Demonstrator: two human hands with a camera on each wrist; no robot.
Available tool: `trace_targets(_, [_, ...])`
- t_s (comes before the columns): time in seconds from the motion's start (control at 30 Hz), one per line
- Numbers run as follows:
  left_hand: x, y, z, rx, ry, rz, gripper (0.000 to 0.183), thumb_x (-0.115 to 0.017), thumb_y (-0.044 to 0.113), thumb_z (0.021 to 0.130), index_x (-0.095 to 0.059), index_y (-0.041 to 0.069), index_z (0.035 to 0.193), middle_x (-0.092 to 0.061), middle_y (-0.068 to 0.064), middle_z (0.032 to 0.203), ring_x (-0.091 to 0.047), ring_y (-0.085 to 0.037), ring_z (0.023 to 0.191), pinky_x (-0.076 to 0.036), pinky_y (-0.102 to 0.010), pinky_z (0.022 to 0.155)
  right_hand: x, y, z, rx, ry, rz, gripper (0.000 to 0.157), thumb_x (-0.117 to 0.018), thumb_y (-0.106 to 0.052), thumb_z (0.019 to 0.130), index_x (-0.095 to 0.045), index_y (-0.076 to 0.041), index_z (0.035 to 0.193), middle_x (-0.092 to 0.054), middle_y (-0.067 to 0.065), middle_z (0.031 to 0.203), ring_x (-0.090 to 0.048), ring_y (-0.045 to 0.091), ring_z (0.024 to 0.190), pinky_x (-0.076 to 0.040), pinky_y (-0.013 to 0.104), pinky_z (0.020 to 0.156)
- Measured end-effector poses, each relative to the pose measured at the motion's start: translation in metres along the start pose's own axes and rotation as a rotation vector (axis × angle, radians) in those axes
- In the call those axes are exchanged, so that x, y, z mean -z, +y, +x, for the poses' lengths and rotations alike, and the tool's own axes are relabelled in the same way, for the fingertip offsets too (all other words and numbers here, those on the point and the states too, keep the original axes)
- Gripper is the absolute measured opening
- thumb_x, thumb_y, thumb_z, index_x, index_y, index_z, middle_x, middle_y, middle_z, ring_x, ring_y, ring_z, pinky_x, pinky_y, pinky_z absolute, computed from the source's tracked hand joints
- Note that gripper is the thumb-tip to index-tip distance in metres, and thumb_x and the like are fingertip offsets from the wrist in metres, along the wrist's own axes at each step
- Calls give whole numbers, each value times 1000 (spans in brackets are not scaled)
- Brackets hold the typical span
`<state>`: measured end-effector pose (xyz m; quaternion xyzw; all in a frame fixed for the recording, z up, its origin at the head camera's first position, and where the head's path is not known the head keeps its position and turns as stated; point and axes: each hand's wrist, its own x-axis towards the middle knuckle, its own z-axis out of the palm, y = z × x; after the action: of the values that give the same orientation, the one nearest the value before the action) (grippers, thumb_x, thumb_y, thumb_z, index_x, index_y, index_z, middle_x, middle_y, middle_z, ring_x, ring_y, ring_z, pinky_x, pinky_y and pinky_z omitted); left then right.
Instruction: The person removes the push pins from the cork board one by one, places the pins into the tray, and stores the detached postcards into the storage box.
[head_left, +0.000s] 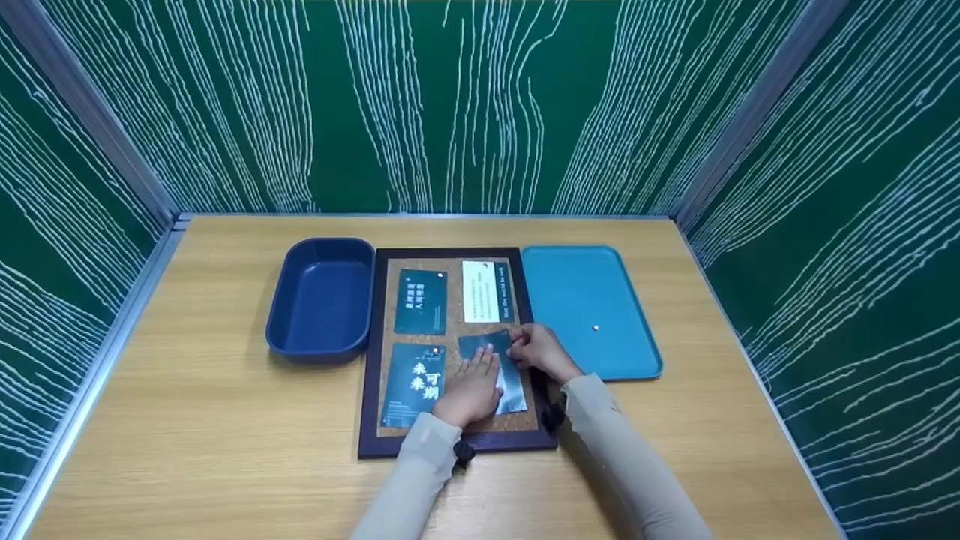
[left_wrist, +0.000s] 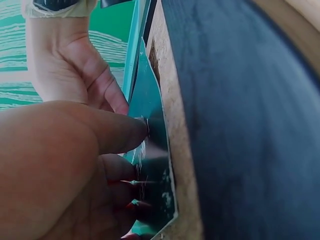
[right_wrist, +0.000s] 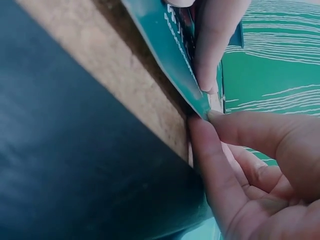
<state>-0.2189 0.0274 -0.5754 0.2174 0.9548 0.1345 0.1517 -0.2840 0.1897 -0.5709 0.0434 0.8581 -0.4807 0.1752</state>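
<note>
A dark green card lies on the lower right of a dark-framed cork board. My left hand rests on this card with its fingers stretched out over it. At the card's upper right corner, my right hand pinches the edge; the right wrist view shows the thumb and index finger on either side of the corner. The card's edge stands slightly off the cork in the left wrist view. A green card with large white characters is on the board left of my left hand.
Higher on the board are another green card and a white-and-green card, each with a small pin head near its top. A deep blue bin stands to the left. On the right, a turquoise tray holds one small pin.
</note>
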Motion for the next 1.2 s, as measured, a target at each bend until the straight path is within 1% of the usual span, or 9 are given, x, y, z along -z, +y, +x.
trace_targets(0.13, [1,0,0,3,4,-15,60,-43,33,102,-26,5,152,-15,-10,161,-14,-25,149,-18,-41,122,0,0,-1,-10,-1,13,14,-62,-3,89,-64,-3,104,-59,7,83,-63,18,76,-60,30,68])
trace_targets(0.33, [4,-1,-3,-10,10,-54,59,-45,32,101,-29,5,151,-18,-12,161,-16,-27,149,-21,-44,121,-1,-1,-1,-18,-1,21,11,-61,-2,89,-63,-4,100,-57,5,80,-61,17,72,-58,27,63])
trace_targets(0.43, [7,-4,-3,-25,9,-98,58,-46,31,101,-30,5,150,-19,-12,160,-17,-27,149,-22,-45,121,-1,-1,-1,-20,0,26,12,-61,-1,89,-63,-3,100,-57,5,80,-61,16,72,-57,27,62])
trace_targets(0.57, [12,-7,-2,-57,20,-151,56,-46,30,101,-31,7,150,-20,-12,160,-18,-27,148,-23,-46,120,-1,-1,-2,-23,15,12,16,-61,-1,88,-64,-2,104,-59,7,84,-62,17,75,-58,28,64])
trace_targets(0.7, [19,-11,-3,-76,51,-164,55,-45,30,102,-31,8,150,-21,-12,160,-19,-28,148,-23,-47,120,-1,-1,-1,-18,17,-2,14,-59,0,88,-64,-2,101,-58,6,81,-63,17,75,-58,28,64])
trace_targets(0.8, [24,-14,-3,-84,76,-172,55,-44,29,102,-31,7,150,-23,-14,159,-20,-29,148,-22,-48,120,-2,-2,0,-8,10,-1,8,-58,2,88,-61,-2,95,-54,5,75,-63,15,74,-58,28,62])
trace_targets(0.87, [28,-17,-3,-90,92,-177,54,-43,28,103,-31,7,150,-24,-15,159,-20,-29,148,-21,-47,121,-2,-3,0,-10,5,3,7,-58,2,88,-59,-2,94,-52,4,74,-63,15,73,-57,27,60])
trace_targets(1.07, [43,-31,-6,-115,149,-218,54,-43,27,103,-30,7,151,-23,-14,159,-19,-29,148,-18,-48,121,-1,-3,-2,-34,6,15,15,-60,1,89,-61,-2,104,-54,4,78,-59,15,72,-56,25,60])
trace_targets(1.2, [57,-44,-10,-103,170,-244,54,-41,30,103,-26,11,152,-19,-12,160,-18,-28,148,-15,-48,122,-1,-3,-3,-32,7,6,17,-62,-2,89,-60,0,106,-53,5,80,-58,15,74,-56,26,61])
